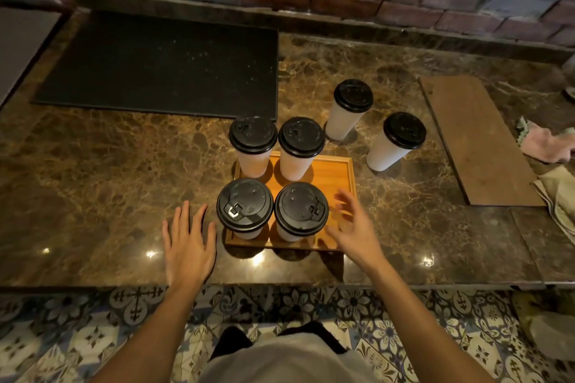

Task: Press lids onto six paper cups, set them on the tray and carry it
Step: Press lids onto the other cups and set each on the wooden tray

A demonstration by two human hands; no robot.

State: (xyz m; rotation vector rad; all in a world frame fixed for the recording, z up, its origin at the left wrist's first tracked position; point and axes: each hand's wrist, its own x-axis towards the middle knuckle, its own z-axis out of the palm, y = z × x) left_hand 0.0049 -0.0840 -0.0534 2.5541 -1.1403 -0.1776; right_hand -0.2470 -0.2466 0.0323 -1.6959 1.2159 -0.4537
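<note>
A person's left hand [188, 246], fingers straight and spread and holding nothing, hovers over the table [93, 196] just left of the near-left corner of the wooden tray [342, 174]. The right hand [351, 227], fingers loosely curved and likewise empty, hangs above the tray's near-right corner. Four capped cups stand on the tray: the near-left cup [245, 205], the near-right cup [301, 208] close beside it, and behind them the far-left cup [253, 135] and the far-right cup [301, 137]. The tray's right-hand strip is bare. On the table beyond the tray's far-right corner stands the fifth cup [348, 109], and further right of the tray the sixth cup [396, 141], both lidded. The lidding looks finished, with four of six cups loaded; two placements and the carry remain. Every cup stands upright, long axis vertical, black lid uppermost. The tray's long side appears to run left to right. A black mat [161, 65] lies beyond the tray's far-left corner.
</note>
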